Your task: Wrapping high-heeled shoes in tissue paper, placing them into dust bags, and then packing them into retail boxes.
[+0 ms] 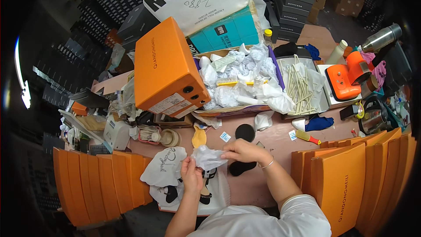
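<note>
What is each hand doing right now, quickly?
Left hand: closed, holding the left edge of a crumpled white sheet.
Right hand: closed, pinching the crumpled white sheet at its right edge.

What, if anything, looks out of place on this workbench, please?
Perhaps the yellow brush: it lies on the crumpled white paper heaped in the purple-edged box, and a tool among loose paper looks stray.

Here's the left hand (191, 175) pinching crumpled white paper (208, 158), the right hand (246, 152) gripping its other side! Black shoes (171, 194) sit just below the left hand, a yellow cloth (199, 138) beyond it; past the right hand, a round black disc (245, 132), and off to its right, a red-handled brush (308, 137).
</note>
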The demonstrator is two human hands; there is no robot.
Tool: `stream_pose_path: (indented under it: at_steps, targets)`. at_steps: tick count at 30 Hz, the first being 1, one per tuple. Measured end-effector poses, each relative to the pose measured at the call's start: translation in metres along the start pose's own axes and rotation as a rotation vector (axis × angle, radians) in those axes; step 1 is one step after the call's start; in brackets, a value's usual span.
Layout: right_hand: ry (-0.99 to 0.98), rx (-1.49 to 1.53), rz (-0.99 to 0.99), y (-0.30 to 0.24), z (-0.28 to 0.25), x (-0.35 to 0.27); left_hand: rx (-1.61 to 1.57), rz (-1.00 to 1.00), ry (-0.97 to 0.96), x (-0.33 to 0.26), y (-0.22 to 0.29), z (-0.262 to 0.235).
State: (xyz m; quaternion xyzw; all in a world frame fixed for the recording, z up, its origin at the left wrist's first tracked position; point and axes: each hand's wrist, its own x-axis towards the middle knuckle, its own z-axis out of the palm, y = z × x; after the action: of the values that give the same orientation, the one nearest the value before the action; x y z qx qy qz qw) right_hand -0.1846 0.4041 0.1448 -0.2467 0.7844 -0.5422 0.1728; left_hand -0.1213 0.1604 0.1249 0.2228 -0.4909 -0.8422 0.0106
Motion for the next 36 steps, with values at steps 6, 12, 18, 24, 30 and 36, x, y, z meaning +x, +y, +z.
stream_pose_path:
  at_steps: [6, 12, 18, 24, 30, 36]
  targets:
    - [0.629, -0.175, 0.019, 0.021, -0.066, 0.072, 0.058, 0.101, 0.001, 0.042, 0.012, -0.008]
    - [0.396, -0.537, 0.24, 0.093, -0.042, 0.135, -0.014, 0.002, 0.041, 0.06, 0.006, 0.001]
    - [0.882, 0.122, 0.084, 0.103, -0.043, 0.12, 0.053, -0.022, 0.096, 0.053, -0.008, -0.01]
    - [0.972, 1.097, -0.141, 0.084, -0.072, 0.096, 0.266, 0.103, 0.026, 0.079, -0.012, 0.017]
    - [0.65, 0.588, -0.102, 0.027, -0.067, 0.067, 0.313, 0.003, -0.397, 0.059, 0.0, 0.072]
    - [0.098, 0.207, -0.26, -0.001, 0.029, 0.02, 0.077, -0.297, -0.367, 0.066, -0.005, 0.061]
